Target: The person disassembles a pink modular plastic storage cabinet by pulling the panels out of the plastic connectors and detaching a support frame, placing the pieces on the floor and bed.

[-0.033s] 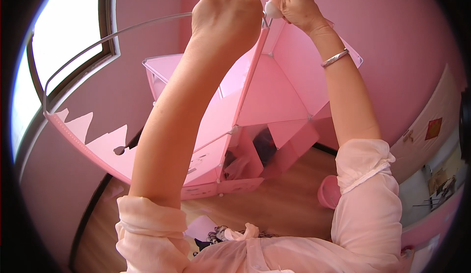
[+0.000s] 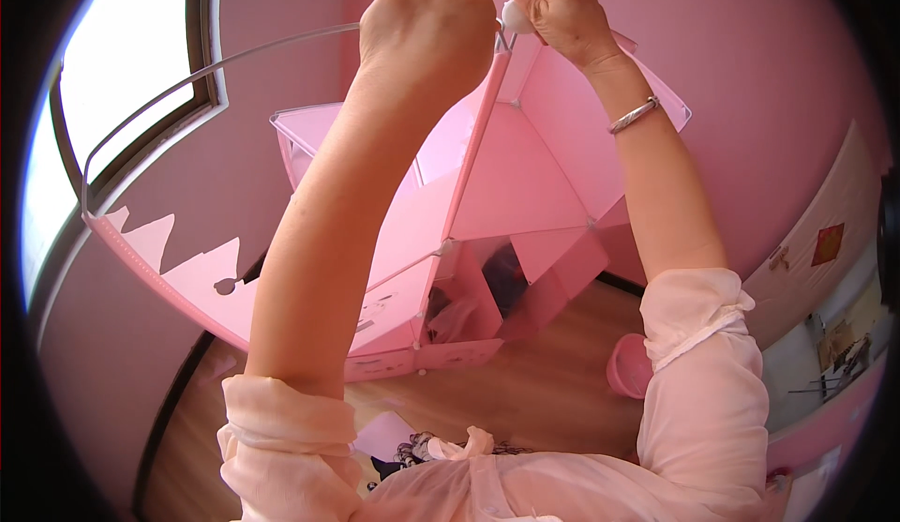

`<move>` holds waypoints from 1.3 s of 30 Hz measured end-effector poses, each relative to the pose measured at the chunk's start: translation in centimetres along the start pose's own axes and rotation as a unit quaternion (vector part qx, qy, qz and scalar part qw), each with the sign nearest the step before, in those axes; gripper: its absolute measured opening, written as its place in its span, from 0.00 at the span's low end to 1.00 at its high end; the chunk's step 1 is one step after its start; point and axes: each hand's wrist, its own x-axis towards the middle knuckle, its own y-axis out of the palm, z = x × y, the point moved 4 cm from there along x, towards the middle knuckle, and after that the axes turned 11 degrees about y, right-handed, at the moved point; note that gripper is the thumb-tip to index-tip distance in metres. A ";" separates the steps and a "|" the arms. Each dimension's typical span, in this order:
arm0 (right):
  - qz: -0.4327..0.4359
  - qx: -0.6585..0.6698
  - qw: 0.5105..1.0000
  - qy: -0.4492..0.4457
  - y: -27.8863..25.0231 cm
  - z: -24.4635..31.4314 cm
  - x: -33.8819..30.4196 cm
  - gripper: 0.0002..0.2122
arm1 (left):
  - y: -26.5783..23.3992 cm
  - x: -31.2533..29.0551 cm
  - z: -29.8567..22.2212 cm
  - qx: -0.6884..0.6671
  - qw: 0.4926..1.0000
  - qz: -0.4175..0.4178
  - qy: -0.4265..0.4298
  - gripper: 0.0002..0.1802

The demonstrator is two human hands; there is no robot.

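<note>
Nearest you: your pale pink sleeves, rolled up past the elbows, both forearms raised.

Left hand: closed in a fist at the top edge of the pink panel, which stands upright between your arms. What the fist grips is hidden.

Right hand: fingers pinched shut on a small white knob at the panel's top corner, just beside the left fist. A silver bracelet sits on that wrist.

Behind: a pink cabinet of panels joined at white corners, open cubes low down. A toothed pink panel with a wire rim lies to your left.

Farther: a wood floor, a pink bowl, a window and pink walls.
</note>
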 end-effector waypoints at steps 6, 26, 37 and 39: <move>0.128 -0.047 0.984 0.116 -0.3 2.3 -1.3 0.22 | 0.6 0.3 -0.3 0.003 0.999 0.029 -0.020 0.19; 0.127 0.310 0.928 0.166 -6.9 2.4 2.6 0.12 | -1.6 -1.0 -0.5 0.026 0.998 0.012 -0.050 0.17; 0.390 0.213 0.870 0.212 5.5 -6.6 -13.1 0.12 | -2.4 -6.7 1.9 0.067 0.991 -0.037 -0.112 0.19; 0.389 0.257 0.858 0.215 7.6 -7.5 -14.5 0.14 | -2.1 -7.4 2.1 0.069 0.986 -0.017 -0.152 0.20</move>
